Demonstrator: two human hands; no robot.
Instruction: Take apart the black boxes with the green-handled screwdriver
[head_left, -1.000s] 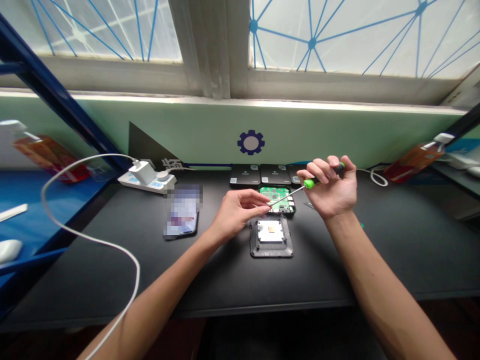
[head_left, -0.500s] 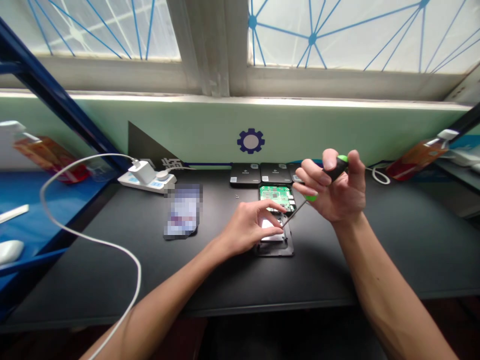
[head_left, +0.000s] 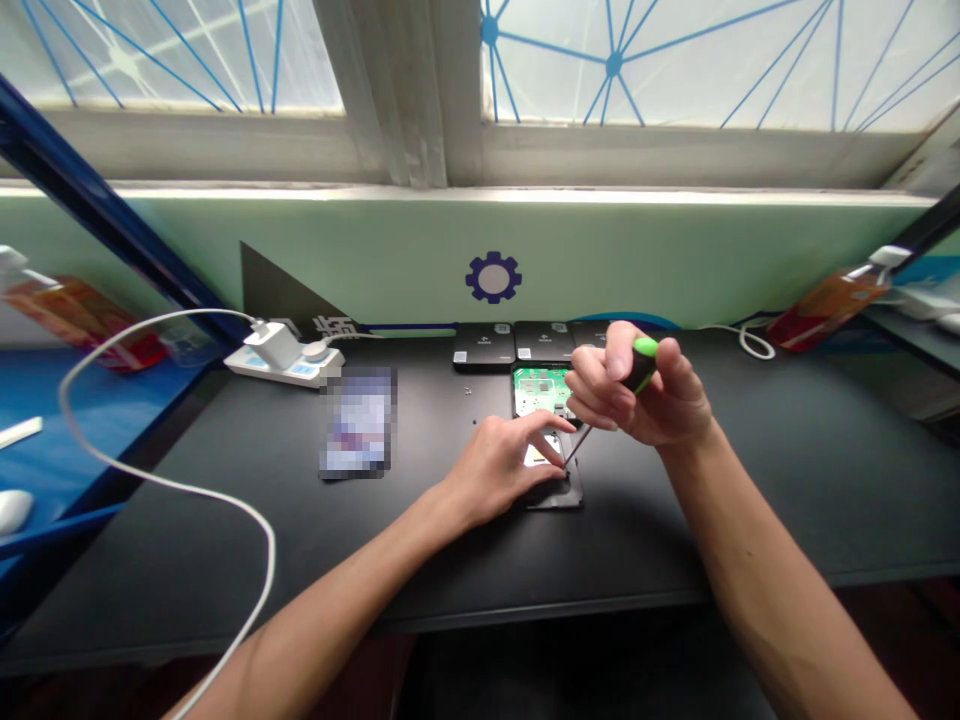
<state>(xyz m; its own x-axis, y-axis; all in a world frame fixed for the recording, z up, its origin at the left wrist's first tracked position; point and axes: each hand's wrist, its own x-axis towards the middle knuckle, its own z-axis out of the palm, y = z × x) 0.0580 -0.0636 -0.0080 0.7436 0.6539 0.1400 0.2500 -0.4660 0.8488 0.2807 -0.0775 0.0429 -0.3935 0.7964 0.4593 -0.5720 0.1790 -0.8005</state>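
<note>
My right hand (head_left: 649, 395) is closed round the black and green handle of a screwdriver (head_left: 643, 365), its thin shaft slanting down to the left. The tip reaches a black casing part (head_left: 574, 492) lying on the table, at its right side. My left hand (head_left: 506, 460) spans this part, thumb and finger pinched right beside the screwdriver tip; whatever is between them is too small to make out. A white or silvery piece (head_left: 541, 452) shows on the casing beneath the fingers. Just behind lies an open case with a green circuit board (head_left: 540, 390), partly covered by my right hand.
Several flat black boxes (head_left: 484, 345) line the table's back edge. Small screws (head_left: 468, 391) lie left of the board. A blurred phone-like object (head_left: 360, 425), a power strip (head_left: 285, 365) and a white cable (head_left: 255, 515) are at left; a reddish bottle (head_left: 829, 305) stands at right.
My right hand and the screwdriver have come down and slightly left, with the shaft steeper. My left hand stays by the tip. The whole view has shifted slightly.
</note>
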